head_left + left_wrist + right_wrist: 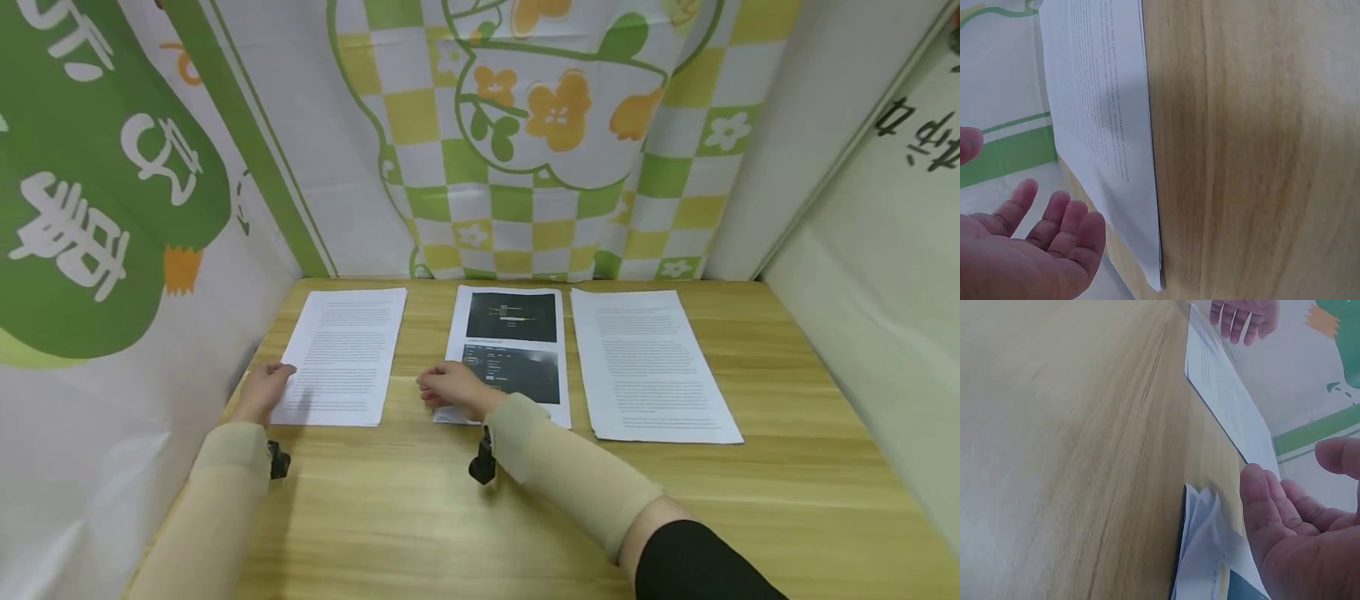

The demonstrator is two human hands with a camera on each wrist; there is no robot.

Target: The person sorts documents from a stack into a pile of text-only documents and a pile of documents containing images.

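Three stacks of printed paper lie side by side on the wooden table. My left hand [265, 389] is at the left edge of the left text stack [345, 358]; in the left wrist view its fingers [1063, 225] are loosely bent with nothing between them. My right hand [459, 388] hovers over the left side of the middle stack [517, 412], whose top sheet carries two dark pictures. In the right wrist view the right fingers [1266, 494] are relaxed and hold nothing, above that stack's slightly fanned corner [1200, 519].
The right text stack [656, 367] lies a short way right of the middle one. The wooden table [375, 517] meets a patterned curtain [540, 200] at the back. White sheeting hangs along the left side [90, 450] and the right side [885, 300].
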